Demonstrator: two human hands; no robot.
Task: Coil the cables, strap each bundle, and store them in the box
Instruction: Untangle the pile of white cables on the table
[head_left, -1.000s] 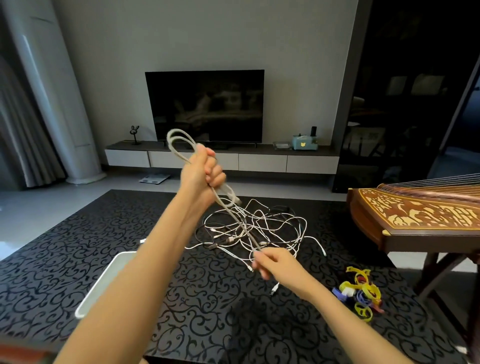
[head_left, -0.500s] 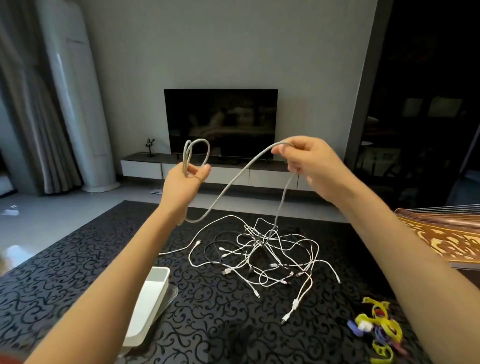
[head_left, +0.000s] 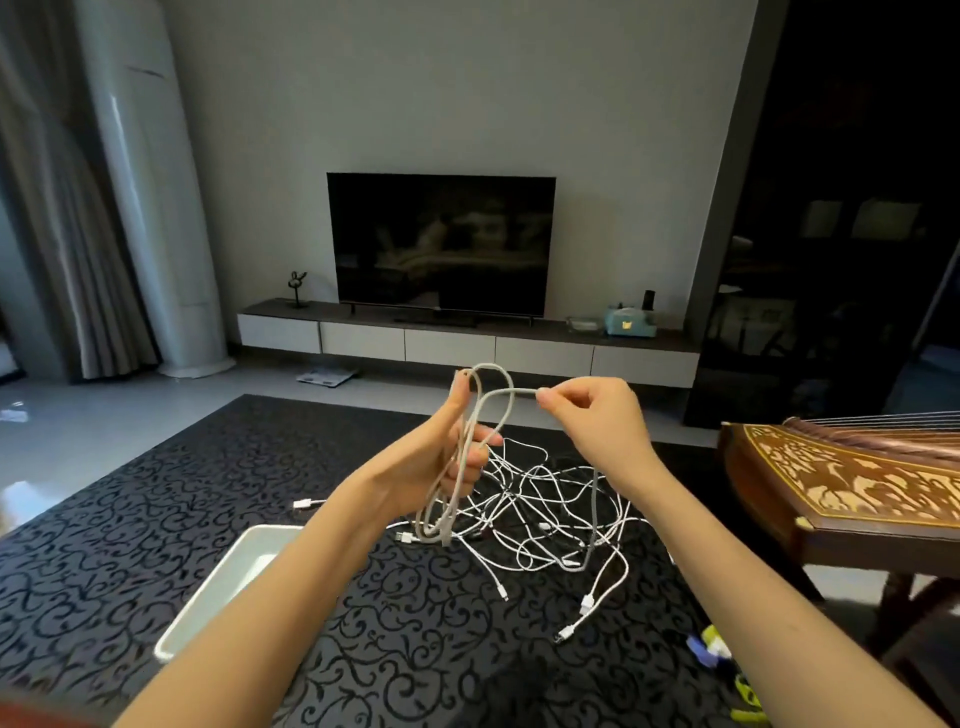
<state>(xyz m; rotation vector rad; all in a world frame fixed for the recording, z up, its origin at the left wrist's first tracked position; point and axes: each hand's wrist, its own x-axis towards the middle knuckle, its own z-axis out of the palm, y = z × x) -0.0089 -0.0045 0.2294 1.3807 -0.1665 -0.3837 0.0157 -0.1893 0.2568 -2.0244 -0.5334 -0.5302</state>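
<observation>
On black patterned surface (head_left: 156, 519): tangled cables (head_left: 550, 509), white box (head_left: 260, 551); TV (head_left: 441, 244) beyond.

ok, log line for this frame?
phase: coiling; left hand: grips grey cable loops; right hand: pinches its free run; cable pile: loose on rug; box, straps: on rug

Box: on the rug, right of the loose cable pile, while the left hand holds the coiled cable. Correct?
No. The head view shows the box left of the loose cable pile, beside the left forearm. The rest holds: it is on the rug, and the left hand grips the coiled cable.
</observation>
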